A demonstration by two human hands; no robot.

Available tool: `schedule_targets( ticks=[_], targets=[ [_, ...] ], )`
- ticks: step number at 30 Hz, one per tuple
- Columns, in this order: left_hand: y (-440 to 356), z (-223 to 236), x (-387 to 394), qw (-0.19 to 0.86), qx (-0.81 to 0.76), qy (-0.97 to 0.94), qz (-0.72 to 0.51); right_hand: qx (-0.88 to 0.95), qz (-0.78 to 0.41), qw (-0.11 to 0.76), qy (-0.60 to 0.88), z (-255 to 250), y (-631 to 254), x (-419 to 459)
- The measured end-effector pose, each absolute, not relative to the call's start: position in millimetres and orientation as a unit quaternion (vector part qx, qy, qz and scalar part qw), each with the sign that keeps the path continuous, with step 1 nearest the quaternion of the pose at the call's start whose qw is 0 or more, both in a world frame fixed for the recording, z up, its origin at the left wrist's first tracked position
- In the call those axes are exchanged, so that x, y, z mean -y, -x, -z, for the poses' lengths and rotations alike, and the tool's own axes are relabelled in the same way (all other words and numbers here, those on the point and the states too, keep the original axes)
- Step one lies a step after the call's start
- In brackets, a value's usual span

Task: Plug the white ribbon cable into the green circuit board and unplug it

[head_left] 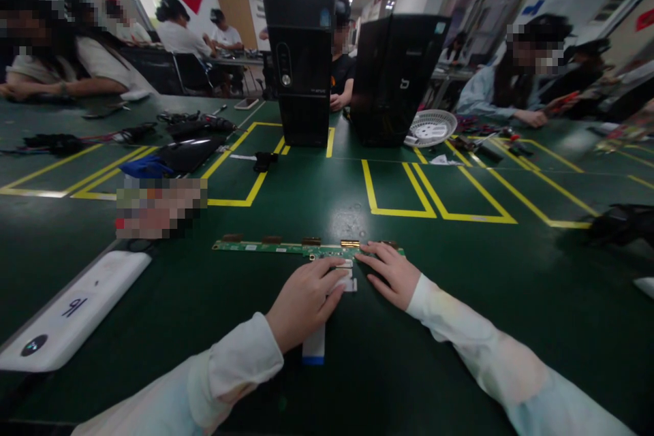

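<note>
A long, narrow green circuit board (278, 248) lies crosswise on the table, with copper-coloured tabs along its far edge. My left hand (308, 298) is closed at the board's middle, thumb and fingers around a white flat ribbon cable (349, 284). Below that hand, the cable's tail (313, 340) runs toward me and ends in a blue strip. My right hand (392, 274) rests on the board's right part with fingers stretched and spread, holding nothing. Its fingertips touch the board near a copper tab. My left fingers partly hide the place where cable and board meet.
A white power bank-like device (76, 310) lies at left. Two black computer towers (306, 68) stand at the back beside a white basket (433, 127). Cables and a blue item (146, 167) lie on the left. Yellow tape (403, 212) marks the green table. Several people sit around.
</note>
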State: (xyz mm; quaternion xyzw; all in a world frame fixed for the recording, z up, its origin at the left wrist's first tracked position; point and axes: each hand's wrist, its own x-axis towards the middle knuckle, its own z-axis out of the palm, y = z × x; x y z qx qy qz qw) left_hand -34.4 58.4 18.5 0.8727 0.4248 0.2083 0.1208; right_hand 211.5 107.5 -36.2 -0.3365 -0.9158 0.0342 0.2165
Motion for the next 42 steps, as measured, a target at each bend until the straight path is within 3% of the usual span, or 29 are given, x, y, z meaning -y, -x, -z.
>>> schedule_targets(
  ticks=[14,21,31,37,42],
  targets=[
    [57,-28,-64,0.066,-0.486,-0.846,-0.209,0.919,-0.027,0.201,0.339,37,-211,-111],
    [110,-31,-34,0.07,-0.594,-0.793,-0.112,0.92,-0.02,0.189,0.343,38,-210,-111],
    [178,6,0,0.035,-0.625,-0.771,-0.116,0.921,-0.018,0.193,0.338,37,-211,-111],
    [170,26,-3,-0.038,-0.625,-0.763,-0.158,0.921,-0.027,0.184,0.343,36,-213,-111],
    [161,27,-8,-0.039,-0.635,-0.757,-0.149,0.918,-0.004,0.193,0.346,30,-209,-106]
  ],
)
